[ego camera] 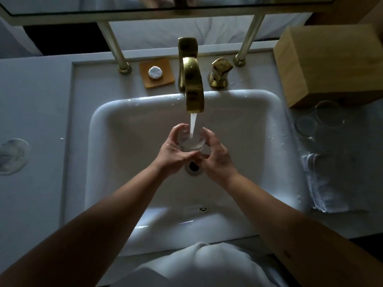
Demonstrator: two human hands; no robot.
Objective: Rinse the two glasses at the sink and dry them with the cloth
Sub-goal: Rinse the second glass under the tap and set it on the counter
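Note:
A clear glass (190, 141) stands upright over the white sink (128, 125), right under the gold tap (191, 79). Water runs from the spout straight into it. My left hand (176, 154) wraps the glass from the left and my right hand (217, 156) from the right, fingers curled around its wall. Another clear glass (329, 114) stands on the counter to the right of the basin. A folded white cloth (327, 187) lies on the counter in front of that glass.
A gold tap handle (219, 72) stands right of the spout. A small wrapped soap (155, 72) rests on an orange dish behind the basin. A wooden box (331, 65) fills the back right. The drain (193, 166) lies below my hands. A round mark (12, 155) shows on the left counter.

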